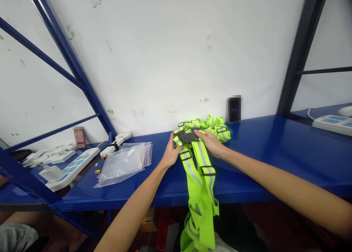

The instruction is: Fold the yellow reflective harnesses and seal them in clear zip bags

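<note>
My left hand (pixel 171 152) and my right hand (pixel 211 142) are closed on a neon-yellow reflective harness (pixel 194 186) with grey stripes. Between them is its black plastic buckle (pixel 188 135), held from the left and right sides. Two straps with black sliders run from the buckle over the table's front edge and hang down toward my lap. Just behind my hands, a bunched pile of the same yellow webbing (pixel 220 129) lies on the blue table (pixel 255 145). My fingers partly cover the buckle's ends, so I cannot tell whether it is fastened.
Clear zip bags (pixel 126 162) lie to the left, beside a small white fan (pixel 122 137). A dark box-shaped object (pixel 234 109) stands against the wall. Power strips are at the far left (pixel 75 169) and far right (pixel 334 123). Part of another person shows at the lower left.
</note>
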